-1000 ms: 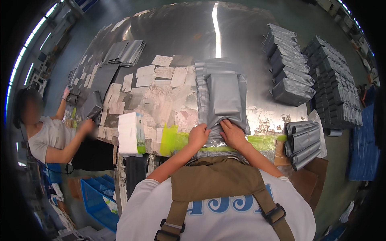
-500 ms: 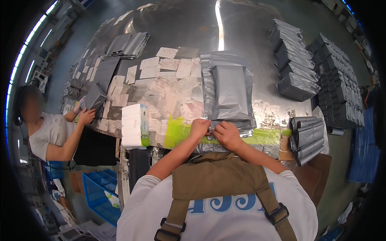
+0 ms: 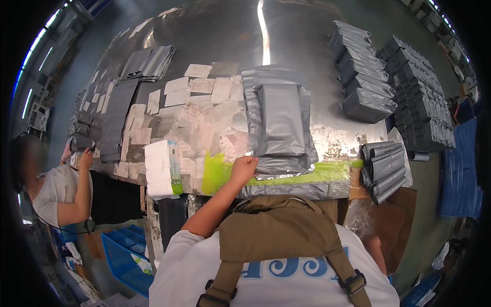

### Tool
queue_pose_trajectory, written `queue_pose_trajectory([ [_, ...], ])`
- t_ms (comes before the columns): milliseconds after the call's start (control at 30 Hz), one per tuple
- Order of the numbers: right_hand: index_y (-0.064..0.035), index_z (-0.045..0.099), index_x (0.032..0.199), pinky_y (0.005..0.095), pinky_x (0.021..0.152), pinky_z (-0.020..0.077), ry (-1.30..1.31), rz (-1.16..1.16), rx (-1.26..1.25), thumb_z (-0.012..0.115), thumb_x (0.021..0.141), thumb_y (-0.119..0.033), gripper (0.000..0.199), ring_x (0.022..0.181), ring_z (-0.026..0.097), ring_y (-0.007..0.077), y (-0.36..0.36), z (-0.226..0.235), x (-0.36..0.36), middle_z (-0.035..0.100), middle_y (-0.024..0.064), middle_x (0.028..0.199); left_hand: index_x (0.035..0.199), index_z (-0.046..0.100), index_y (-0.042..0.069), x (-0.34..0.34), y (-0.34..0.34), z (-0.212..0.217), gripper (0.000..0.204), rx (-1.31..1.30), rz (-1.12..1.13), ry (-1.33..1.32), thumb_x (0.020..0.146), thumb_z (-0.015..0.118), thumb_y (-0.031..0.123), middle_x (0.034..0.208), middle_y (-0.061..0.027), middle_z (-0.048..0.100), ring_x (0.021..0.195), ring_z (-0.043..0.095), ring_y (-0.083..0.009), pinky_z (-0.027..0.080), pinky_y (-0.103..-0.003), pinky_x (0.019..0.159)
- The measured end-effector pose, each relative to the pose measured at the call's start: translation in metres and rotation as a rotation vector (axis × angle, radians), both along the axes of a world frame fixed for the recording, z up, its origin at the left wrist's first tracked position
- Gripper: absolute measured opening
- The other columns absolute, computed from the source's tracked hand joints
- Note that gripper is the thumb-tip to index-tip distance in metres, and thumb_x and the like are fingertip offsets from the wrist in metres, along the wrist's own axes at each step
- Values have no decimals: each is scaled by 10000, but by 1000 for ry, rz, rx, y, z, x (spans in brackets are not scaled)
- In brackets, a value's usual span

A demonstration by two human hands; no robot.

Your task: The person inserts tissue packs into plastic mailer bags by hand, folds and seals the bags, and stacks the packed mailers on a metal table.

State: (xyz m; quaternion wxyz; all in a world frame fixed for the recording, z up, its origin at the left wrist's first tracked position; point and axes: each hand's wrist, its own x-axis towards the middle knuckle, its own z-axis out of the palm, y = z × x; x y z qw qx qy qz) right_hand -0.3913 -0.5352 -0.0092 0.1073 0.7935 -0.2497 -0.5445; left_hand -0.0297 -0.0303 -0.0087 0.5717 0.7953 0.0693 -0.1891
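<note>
A filled grey plastic mailer bag (image 3: 281, 120) lies on top of a stack of flat grey bags (image 3: 250, 84) on the silvery table (image 3: 215, 41). Its near end rests on a strip of yellow-green tape (image 3: 327, 171) along the table's front edge. My left hand (image 3: 243, 166) is closed into a fist at the bag's near left corner, touching its folded flap. I cannot tell whether it pinches anything. My right hand is out of sight; only part of that arm (image 3: 376, 248) shows low beside my body.
Rows of packed grey bags (image 3: 363, 77) and a larger stack (image 3: 422, 102) fill the right side. More rolled bags (image 3: 383, 166) lie at the front right. A white packet (image 3: 159, 169) stands front left. Paper labels (image 3: 179, 110) cover the middle. A person (image 3: 56, 189) works at the left.
My right hand has left the bag's flap and dropped out of view. My left hand stays at the flap, now closed into a fist. The person at the left has lowered a hand.
</note>
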Motion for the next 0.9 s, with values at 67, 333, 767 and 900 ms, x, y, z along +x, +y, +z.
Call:
queue_pose_trajectory([
  [67,-60,705,1021,440,894,514,-280,140,113,655,776,-155,268,1076,615,336,-12,6,14,624,216,1163,983,665,-7,1,-4,6,173,149,-77,-150,888,626,133,782,-50,631,659,601,-154,519,-310,573],
  [333,-124,649,1117,399,989,428,-1432,1245,855,554,767,-98,364,1165,521,263,174,84,339,582,81,1196,1163,617,63,38,6,39,367,468,-768,-1356,803,548,81,1239,-114,576,1193,523,-306,457,-416,949],
  [767,-16,667,949,339,836,526,-1320,787,1339,643,763,-53,191,1020,630,284,174,50,373,670,108,1004,1086,661,16,41,16,34,218,94,-599,-762,901,597,113,1164,-162,640,1187,562,-286,451,-343,991],
  [900,-3,640,908,265,714,496,-1374,113,1329,567,932,-161,176,779,620,182,174,19,385,646,65,847,929,669,-7,55,2,33,230,-15,-348,-626,941,567,198,919,-147,678,913,653,-236,501,-324,801],
])
